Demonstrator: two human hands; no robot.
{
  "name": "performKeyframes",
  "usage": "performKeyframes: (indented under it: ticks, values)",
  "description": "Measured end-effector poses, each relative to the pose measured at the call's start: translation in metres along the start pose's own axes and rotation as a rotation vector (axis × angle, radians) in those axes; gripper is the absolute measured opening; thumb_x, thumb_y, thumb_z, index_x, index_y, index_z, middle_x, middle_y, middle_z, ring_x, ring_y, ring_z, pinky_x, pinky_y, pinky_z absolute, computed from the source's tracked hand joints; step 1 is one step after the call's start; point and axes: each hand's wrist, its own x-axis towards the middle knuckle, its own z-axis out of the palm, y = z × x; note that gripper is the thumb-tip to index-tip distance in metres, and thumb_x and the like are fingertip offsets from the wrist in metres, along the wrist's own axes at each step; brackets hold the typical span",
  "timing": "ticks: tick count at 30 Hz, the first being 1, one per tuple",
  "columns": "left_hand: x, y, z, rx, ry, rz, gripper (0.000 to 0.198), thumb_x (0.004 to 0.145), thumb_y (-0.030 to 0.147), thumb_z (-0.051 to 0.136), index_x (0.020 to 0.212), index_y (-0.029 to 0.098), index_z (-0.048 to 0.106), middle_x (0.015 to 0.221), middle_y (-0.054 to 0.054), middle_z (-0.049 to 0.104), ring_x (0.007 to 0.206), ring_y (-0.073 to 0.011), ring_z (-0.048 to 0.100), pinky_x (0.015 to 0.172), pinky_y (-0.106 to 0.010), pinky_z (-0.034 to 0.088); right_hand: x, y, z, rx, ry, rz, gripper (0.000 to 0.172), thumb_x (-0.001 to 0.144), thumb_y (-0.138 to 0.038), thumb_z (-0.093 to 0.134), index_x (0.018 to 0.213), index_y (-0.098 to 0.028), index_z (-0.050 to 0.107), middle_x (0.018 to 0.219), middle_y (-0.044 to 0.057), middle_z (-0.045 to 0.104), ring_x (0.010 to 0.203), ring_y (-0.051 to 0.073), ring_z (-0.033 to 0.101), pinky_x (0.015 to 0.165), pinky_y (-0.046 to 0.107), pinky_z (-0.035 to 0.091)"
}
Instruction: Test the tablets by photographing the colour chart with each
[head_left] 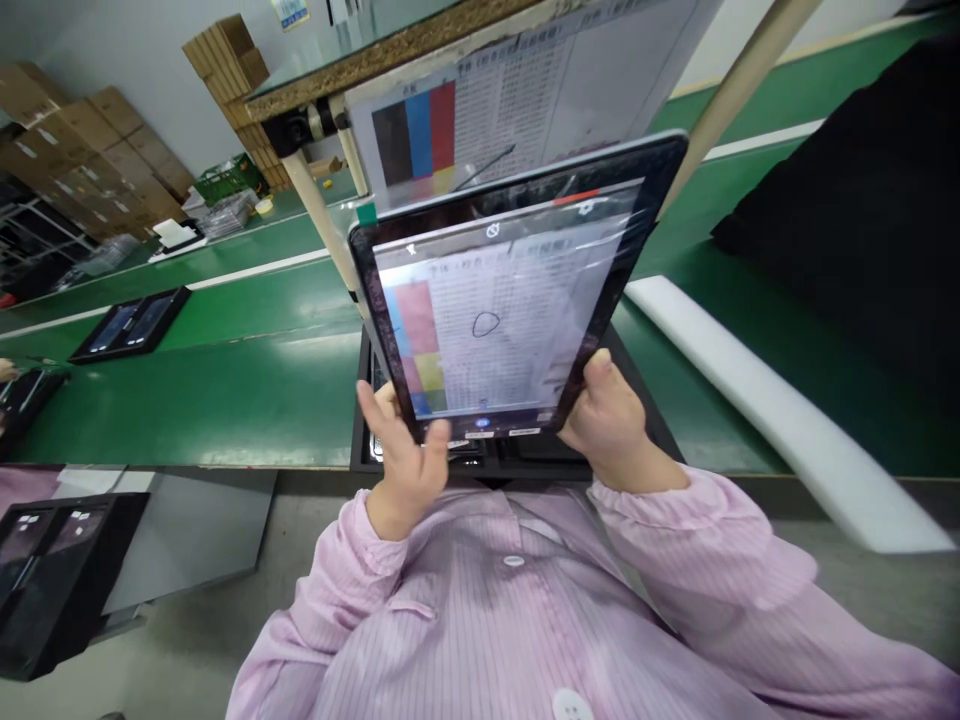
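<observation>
A black-framed tablet (517, 300) is held up, tilted, in front of a printed chart (510, 110) with colour blocks and rows of text. Its lit screen shows a camera picture of that chart, with a hand-drawn loop over the text. My left hand (405, 460) grips the tablet's lower left corner, thumb in front at the bottom edge and some fingers behind. At the lower right edge my right hand (611, 415) is closed on the tablet, thumb along the side. Beneath the tablet lies a black tray (645, 400), mostly hidden.
A pole-framed stand (322, 215) carries the chart and a shelf. On the green bench (277, 390) lie a black tray of devices (131, 325) and a long white foam strip (787, 410). Black cloth (855, 220) covers the right side. Cardboard boxes (97, 150) are stacked far left.
</observation>
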Motion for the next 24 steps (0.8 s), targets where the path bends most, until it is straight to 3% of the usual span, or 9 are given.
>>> performKeyframes:
  ticks: [3,6,10,15,19,22,24]
  values:
    - [0.012,-0.001,-0.010,-0.301,0.021,-0.247,0.064,0.103,0.053,0.038,0.160,0.029,0.024,0.145,-0.013,0.058,0.126,-0.0199,0.063,0.103,-0.035,0.054,-0.005,0.001,-0.004,-0.019,-0.030,-0.030,0.053,0.085,-0.069,0.064,0.097,-0.018,0.071,0.113,0.010,0.067,0.127,0.025,0.057,0.110,0.043,0.052]
    - [0.023,-0.006,-0.015,-0.510,0.051,-0.412,0.049,0.098,0.051,0.053,0.145,0.037,0.053,0.143,-0.004,0.063,0.124,-0.0164,0.065,0.100,-0.028,0.055,-0.010,-0.003,-0.011,-0.100,-0.098,-0.050,0.054,0.095,-0.065,0.053,0.126,-0.023,0.067,0.132,0.007,0.060,0.135,0.020,0.052,0.119,0.040,0.044]
    - [0.024,-0.008,-0.004,-0.636,0.040,-0.504,0.043,0.096,0.047,0.059,0.139,0.046,0.057,0.140,0.003,0.066,0.120,-0.0133,0.068,0.097,-0.027,0.057,-0.007,-0.033,-0.017,-0.277,-0.180,-0.234,0.059,0.099,-0.057,0.050,0.153,-0.034,0.043,0.155,-0.002,0.037,0.147,0.016,0.035,0.129,0.034,0.025]
    - [0.014,-0.004,0.020,-0.711,-0.024,-0.583,0.051,0.095,0.048,0.061,0.145,0.045,0.051,0.148,0.000,0.060,0.126,-0.0180,0.065,0.101,-0.032,0.056,0.012,-0.077,-0.025,-0.491,-0.148,-0.383,0.064,0.097,-0.054,0.056,0.155,-0.031,0.042,0.152,-0.003,0.040,0.144,0.020,0.041,0.122,0.031,0.039]
    - [0.012,0.007,0.035,-0.747,0.004,-0.742,0.062,0.089,0.051,0.069,0.147,0.045,0.049,0.152,-0.001,0.056,0.135,-0.0202,0.058,0.108,-0.035,0.052,0.016,-0.084,-0.042,-0.590,-0.078,-0.332,0.070,0.095,-0.056,0.058,0.155,-0.024,0.042,0.150,0.001,0.044,0.138,0.024,0.048,0.114,0.033,0.048]
    - [0.011,0.021,0.047,-0.788,0.062,-0.907,0.068,0.082,0.048,0.078,0.145,0.041,0.053,0.152,-0.002,0.056,0.137,-0.0208,0.056,0.112,-0.034,0.048,0.016,-0.077,-0.060,-0.634,-0.072,-0.253,0.075,0.095,-0.058,0.057,0.158,-0.022,0.038,0.148,0.004,0.046,0.138,0.023,0.047,0.115,0.034,0.047]
    - [0.010,0.029,0.056,-0.813,0.042,-0.960,0.066,0.083,0.046,0.078,0.144,0.038,0.055,0.152,-0.003,0.056,0.137,-0.0211,0.056,0.114,-0.035,0.046,0.019,-0.068,-0.076,-0.571,-0.034,-0.180,0.078,0.095,-0.065,0.053,0.159,-0.023,0.035,0.144,0.005,0.050,0.136,0.022,0.049,0.112,0.034,0.049]
